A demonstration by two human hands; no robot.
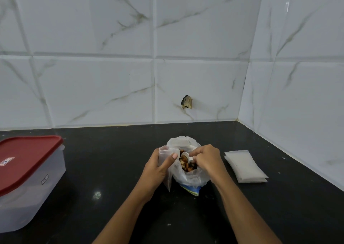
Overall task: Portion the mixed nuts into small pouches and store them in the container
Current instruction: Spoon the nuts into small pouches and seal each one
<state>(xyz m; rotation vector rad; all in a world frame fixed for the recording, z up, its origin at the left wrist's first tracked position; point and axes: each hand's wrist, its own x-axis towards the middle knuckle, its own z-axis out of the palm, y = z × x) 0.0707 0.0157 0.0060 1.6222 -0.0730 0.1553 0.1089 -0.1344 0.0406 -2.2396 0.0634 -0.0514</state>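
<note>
1. The plastic bag (188, 177) of mixed nuts (184, 163) stands mid-counter (104, 169), its mouth opening upward.
2. The left hand (158, 167) grips a clear pouch (166, 171) beside the bag, the pouch's long axis running toward the person.
3. The right hand (206, 159) is curled at the bag's mouth; I cannot tell what it grasps.
4. The spare pouches (245, 166) lie stacked to the right, lengthwise front to back.
5. The red-lidded container (28, 178) sits far left.

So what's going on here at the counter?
A person's left hand holds a small clear pouch beside the open bag of mixed nuts, while the right hand has its fingers curled at the bag's mouth. To the right lie stacked spare pouches; the container sits on the left with its red lid on.
</note>
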